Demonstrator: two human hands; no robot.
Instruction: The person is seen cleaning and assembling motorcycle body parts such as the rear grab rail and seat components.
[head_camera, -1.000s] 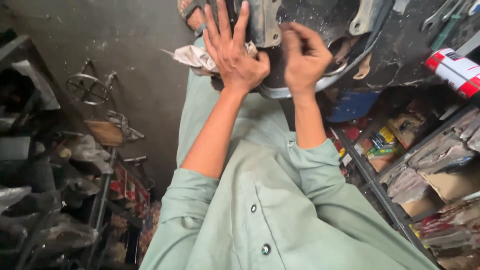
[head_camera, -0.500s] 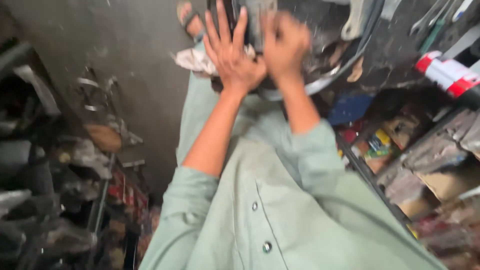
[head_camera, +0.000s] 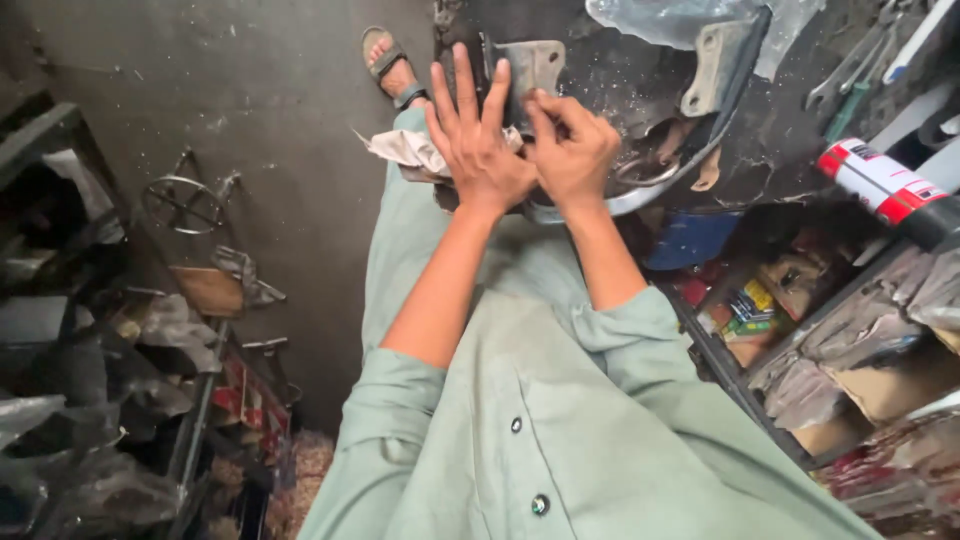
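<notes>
At the top centre of the frame, the left hand (head_camera: 478, 140) lies flat with fingers spread wide over a grey metal bracket plate (head_camera: 532, 68), gripping nothing. The right hand (head_camera: 572, 150) is curled beside it, fingertips pinched against the plate's lower edge — what they pinch cannot be told. A crumpled rag (head_camera: 405, 150) sits under the left wrist. Since the blurred earlier frame the hands have steadied, little moved; the red-and-white spray can (head_camera: 880, 185) stays at the right.
</notes>
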